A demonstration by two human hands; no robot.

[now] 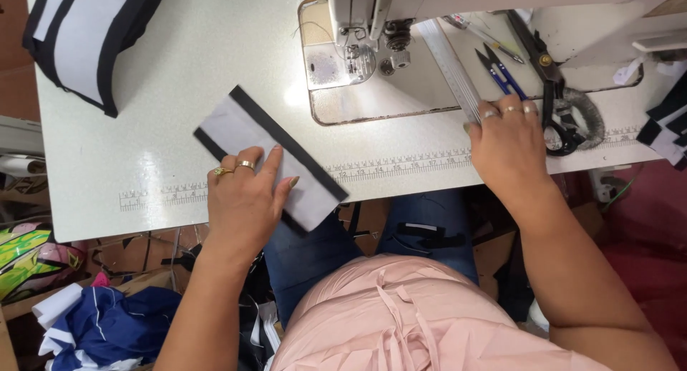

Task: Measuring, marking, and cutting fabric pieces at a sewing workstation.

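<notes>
My left hand point(247, 196), with rings on two fingers, lies flat on a grey fabric strip point(247, 131) edged in black on both long sides. The strip runs diagonally across the white table, its near end over the front edge. My right hand point(509, 143) rests on the table and grips the near end of a clear ruler point(447, 60) that reaches up toward the sewing machine's needle area point(356, 45).
Small blue thread snips point(499, 69) and large black shears point(549, 85) lie right of the ruler. A stack of grey and black pieces point(86, 35) sits at the table's far left. A printed scale point(390, 165) runs along the table's front. Fabric scraps point(100, 328) lie on the floor.
</notes>
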